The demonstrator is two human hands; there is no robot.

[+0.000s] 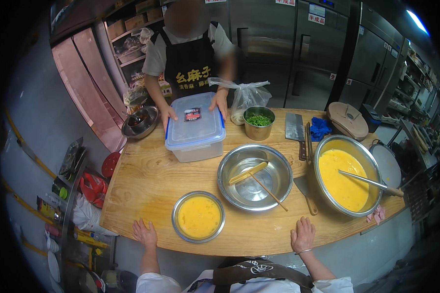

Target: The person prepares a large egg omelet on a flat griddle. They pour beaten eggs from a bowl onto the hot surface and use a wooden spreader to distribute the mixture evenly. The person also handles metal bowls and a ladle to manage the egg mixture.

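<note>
My left hand (144, 233) lies with its fingers spread on the table's near edge and holds nothing. Beside it stands a small steel bowl of beaten egg (198, 217). My right hand (303, 235) also rests flat, fingers apart, near a wooden-handled flat blade (307, 196) partly under the large bowl's side. Between and beyond my hands is a steel bowl (255, 195) holding a yellow bar (248, 173) and a thin wooden stick (269, 191); I cannot tell whether these are joined. On the right, a large steel bowl of beaten egg (344, 180) has a long-handled utensil (371, 182) leaning in it.
Across the wooden table (142, 180), another person holds a lidded clear plastic box (198, 122). Near the far edge are a pot of chopped greens (258, 122), a cleaver (294, 127), a blue cloth (320, 129) and a brown lidded container (347, 120). Bowls (140, 122) sit far left.
</note>
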